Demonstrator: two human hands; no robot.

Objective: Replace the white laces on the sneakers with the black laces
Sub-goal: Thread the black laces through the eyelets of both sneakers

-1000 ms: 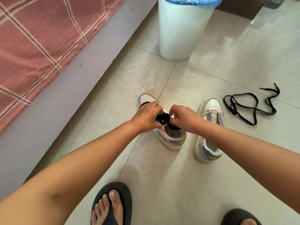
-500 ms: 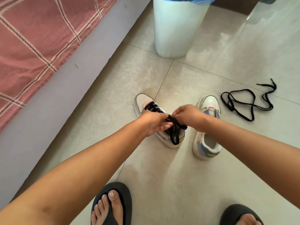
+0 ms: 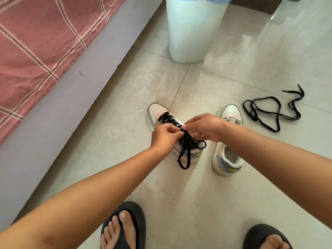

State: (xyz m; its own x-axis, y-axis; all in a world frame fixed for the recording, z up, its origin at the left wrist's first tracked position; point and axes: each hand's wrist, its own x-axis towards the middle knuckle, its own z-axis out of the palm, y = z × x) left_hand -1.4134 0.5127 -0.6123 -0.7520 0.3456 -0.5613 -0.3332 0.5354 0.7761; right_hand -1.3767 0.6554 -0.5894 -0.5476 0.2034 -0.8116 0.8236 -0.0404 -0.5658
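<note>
At the bottom edge of the frame two feet in dark flip-flops (image 3: 124, 229) stand on the pale tiled floor (image 3: 188, 203). Both forearms reach up toward the centre. There the left hand (image 3: 164, 136) and the right hand (image 3: 203, 126) meet over the left sneaker (image 3: 156, 114), each with fingers curled, pinching the black lace (image 3: 186, 150) at the knot; the lace's loops and loose ends hang down over the heel of that shoe. Black lace crosses the eyelets above the left hand, toward the toe. Just right of centre the right sneaker (image 3: 227, 159) stands on the floor beside the first, with no lace visible in it, its front part hidden behind the right wrist. Further right and a little higher, the spare black lace (image 3: 269, 112) lies in loose coils on the tiles, well apart from both shoes. At upper centre stands a white bin (image 3: 192, 33) with a blue liner. The upper left holds a bed with a pink checked sheet (image 3: 41, 38) and a grey frame (image 3: 71, 97).
</note>
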